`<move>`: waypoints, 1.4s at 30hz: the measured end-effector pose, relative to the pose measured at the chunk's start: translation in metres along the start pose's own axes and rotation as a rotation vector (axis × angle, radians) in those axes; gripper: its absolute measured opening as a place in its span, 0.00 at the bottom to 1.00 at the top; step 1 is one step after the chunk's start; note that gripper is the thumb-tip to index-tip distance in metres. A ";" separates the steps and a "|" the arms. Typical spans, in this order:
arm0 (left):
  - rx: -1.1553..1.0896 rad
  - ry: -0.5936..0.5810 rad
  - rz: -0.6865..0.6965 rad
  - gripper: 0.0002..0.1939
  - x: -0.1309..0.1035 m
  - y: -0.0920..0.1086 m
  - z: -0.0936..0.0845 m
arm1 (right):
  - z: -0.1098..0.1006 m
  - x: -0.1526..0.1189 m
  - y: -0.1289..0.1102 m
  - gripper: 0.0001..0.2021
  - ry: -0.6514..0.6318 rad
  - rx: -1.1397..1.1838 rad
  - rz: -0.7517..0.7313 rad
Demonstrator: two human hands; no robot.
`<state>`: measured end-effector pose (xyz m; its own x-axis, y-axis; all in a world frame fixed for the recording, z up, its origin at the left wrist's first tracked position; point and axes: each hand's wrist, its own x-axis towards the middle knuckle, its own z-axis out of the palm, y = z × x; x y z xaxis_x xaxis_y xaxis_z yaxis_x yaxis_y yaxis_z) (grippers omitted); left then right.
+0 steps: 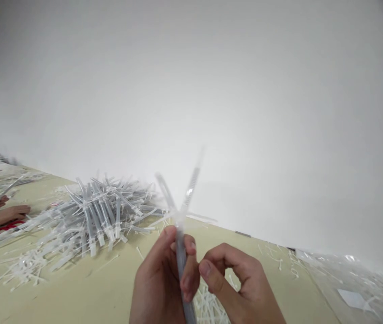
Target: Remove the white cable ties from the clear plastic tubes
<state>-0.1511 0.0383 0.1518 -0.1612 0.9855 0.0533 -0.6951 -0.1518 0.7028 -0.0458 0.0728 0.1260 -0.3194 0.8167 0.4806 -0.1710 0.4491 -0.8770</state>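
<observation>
My left hand [164, 279] is wrapped round a translucent grey plastic tube [180, 256], which stands nearly upright. Above the fingers the piece splits into a Y; its right branch [190, 191] looks ribbed, and both tips are blurred. A whitish band, maybe a cable tie, crosses near the fork, with a thin strip sticking out to the right. Close beside the tube, my right hand [242, 283] has thumb and forefinger curled together in a pinch; whether something is between them is hidden. Below the hands lies a heap of small white cable ties [208, 306].
A large pile of similar tube pieces [100, 207] covers the table's [110, 292] left side, with loose white cable ties [25, 267] before it. Co-workers' hands [12, 213] and red-handled scissors [7, 228] are far left. Clear plastic bags [357, 274] lie right. A white wall [245, 112] stands behind.
</observation>
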 end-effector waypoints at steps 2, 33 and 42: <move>-0.107 0.061 0.132 0.15 0.001 0.008 -0.005 | -0.005 0.000 -0.001 0.10 -0.037 -0.110 -0.046; -0.230 0.134 0.482 0.09 -0.011 0.014 -0.006 | -0.004 -0.006 -0.002 0.15 -0.047 -0.042 0.105; -0.377 0.035 0.592 0.10 -0.015 0.030 -0.032 | -0.007 -0.006 -0.001 0.10 -0.351 -0.179 0.030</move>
<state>-0.1920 0.0163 0.1492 -0.6055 0.7272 0.3234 -0.6783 -0.6841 0.2682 -0.0368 0.0699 0.1236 -0.6261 0.6710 0.3971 -0.0014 0.5083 -0.8612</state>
